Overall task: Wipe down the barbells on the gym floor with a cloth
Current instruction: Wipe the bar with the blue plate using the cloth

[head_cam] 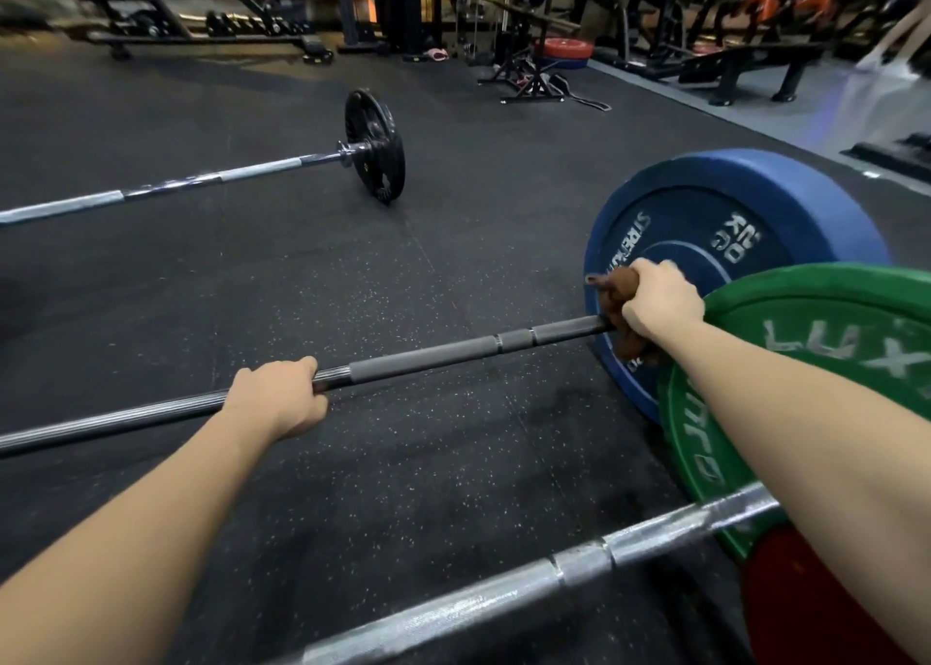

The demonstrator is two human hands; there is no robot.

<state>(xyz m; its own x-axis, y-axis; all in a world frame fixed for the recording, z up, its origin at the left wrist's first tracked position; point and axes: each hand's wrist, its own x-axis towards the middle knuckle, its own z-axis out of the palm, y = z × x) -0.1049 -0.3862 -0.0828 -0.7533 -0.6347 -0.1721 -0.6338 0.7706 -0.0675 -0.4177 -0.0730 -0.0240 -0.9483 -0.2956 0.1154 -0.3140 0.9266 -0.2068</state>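
Floor (428,463): black speckled rubber | on it: far barbell (226,176), middle barbell (428,359), near barbell (504,588)

Found left hand (279,397) gripping dark barbell (443,354); found right hand (660,304) clamping brown cloth (617,289) round same shaft, just beside blue plate (730,196); noted speckled rubber floor (403,463) beneath.

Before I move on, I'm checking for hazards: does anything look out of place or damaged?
Nothing looks damaged or spilled. The right hand grips the brown cloth round the middle barbell beside its blue plate; the left hand holds the same bar. Only stray thing: a grey strap lying loose on the floor by the far stand.
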